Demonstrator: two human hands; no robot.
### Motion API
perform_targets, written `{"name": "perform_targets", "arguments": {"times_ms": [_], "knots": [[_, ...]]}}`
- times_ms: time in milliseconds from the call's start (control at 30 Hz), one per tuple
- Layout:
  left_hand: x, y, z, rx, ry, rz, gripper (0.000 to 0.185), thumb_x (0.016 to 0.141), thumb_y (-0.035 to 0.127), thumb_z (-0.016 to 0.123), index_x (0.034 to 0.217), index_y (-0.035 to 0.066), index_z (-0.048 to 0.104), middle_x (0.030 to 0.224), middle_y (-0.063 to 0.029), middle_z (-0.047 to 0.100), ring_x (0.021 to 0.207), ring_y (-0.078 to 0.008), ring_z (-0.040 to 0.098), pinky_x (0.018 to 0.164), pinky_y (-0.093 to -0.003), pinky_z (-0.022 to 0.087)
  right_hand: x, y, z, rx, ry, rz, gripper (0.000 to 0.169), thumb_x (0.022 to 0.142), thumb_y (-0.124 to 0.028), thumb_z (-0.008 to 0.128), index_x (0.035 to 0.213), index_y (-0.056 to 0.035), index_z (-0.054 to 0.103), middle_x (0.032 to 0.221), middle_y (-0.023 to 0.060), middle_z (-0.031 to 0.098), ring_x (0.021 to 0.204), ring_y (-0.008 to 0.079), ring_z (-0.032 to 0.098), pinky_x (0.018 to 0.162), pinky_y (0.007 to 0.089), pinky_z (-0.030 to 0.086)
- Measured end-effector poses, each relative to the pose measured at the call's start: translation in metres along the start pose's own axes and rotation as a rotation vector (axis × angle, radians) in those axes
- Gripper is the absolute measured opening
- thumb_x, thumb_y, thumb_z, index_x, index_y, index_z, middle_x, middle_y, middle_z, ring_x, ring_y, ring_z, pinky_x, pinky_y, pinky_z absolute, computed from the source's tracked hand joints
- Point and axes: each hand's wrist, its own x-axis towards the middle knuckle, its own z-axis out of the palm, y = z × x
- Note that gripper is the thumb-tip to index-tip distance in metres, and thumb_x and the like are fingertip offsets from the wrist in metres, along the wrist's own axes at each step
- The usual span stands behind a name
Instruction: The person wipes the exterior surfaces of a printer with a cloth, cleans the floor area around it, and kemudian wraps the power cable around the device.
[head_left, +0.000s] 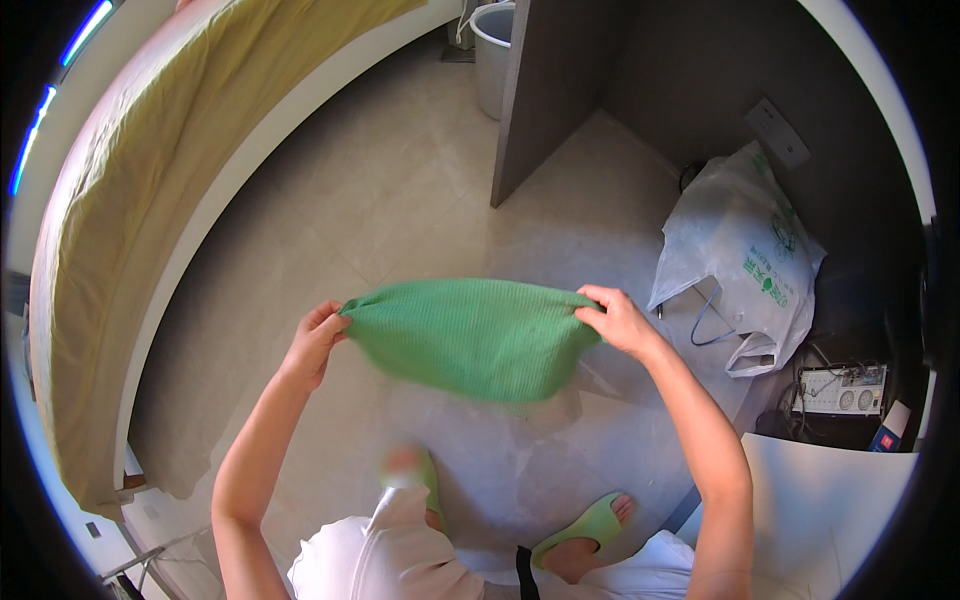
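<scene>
A green ribbed cloth (472, 337) is stretched out in the air before me, above the tiled floor. My left hand (319, 337) pinches its left corner between thumb and fingers. At the opposite end, my right hand (613, 319) grips the upper right corner. Between the two hands the fabric hangs loose, and its lower edge is slightly blurred. Below it, my feet in green slide sandals (589, 525) stand on the floor (375, 217).
A bed with a yellowish sheet (150, 172) curves along the left. Behind a dark panel (547, 97) stands a grey bin (493, 67). To the right lie a white plastic bag (739, 255) bearing writing, a device with round speakers (840, 390) and a white surface (817, 510).
</scene>
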Motion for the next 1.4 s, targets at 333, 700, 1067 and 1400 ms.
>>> {"name": "perform_targets", "arguments": {"times_ms": [333,700,1067,1400], "knots": [[0.020,-0.128,-0.034,0.276,0.032,0.100,0.018,0.080,-0.008,0.059,0.087,0.008,0.054,0.095,-0.0005,0.063,0.099,-0.0115,0.057,0.088,-0.0316,0.045,0.012,0.086,0.042,-0.319,0.028,-0.300,0.026,0.082,-0.014,0.063,0.104,-0.0004,0.064,0.100,0.0206,0.066,0.097,0.0400,0.062,0.082,0.0457,0.051],[0.054,-0.125,0.057,1.364,-0.261,0.902,0.036,0.076,0.013,0.071,0.109,0.007,0.058,0.112,-0.0129,0.061,0.112,-0.0331,0.056,0.096,-0.0447,0.044,0.042,0.110,0.045,-0.557,0.045,0.096,0.032,0.084,-0.017,0.060,0.115,-0.0083,0.064,0.109,0.0173,0.067,0.100,0.0375,0.063,0.089,0.0465,0.049],[0.100,-0.097,0.078,1.366,-0.237,1.124,0.051,0.078,0.014,0.068,0.127,0.012,0.057,0.108,-0.0069,0.057,0.104,-0.0274,0.053,0.089,-0.0431,0.046,0.038,0.117,0.103,-0.906,0.167,-0.327,0.068,0.079,-0.014,0.068,0.144,-0.0216,0.048,0.142,0.0116,0.048,0.118,0.0280,0.050,0.094,0.0432,0.041],[0.174,-0.044,0.083,1.355,-0.086,1.093,0.034,0.073,0.007,0.063,0.107,0.010,0.066,0.094,-0.0065,0.055,0.088,-0.0244,0.057,0.073,-0.0395,0.047,0.129,0.091,0.060,-0.878,0.449,-0.507,0.033,0.082,-0.008,0.058,0.113,-0.0131,0.068,0.099,0.0061,0.056,0.098,0.0233,0.055,0.082,0.0381,0.045]]}}
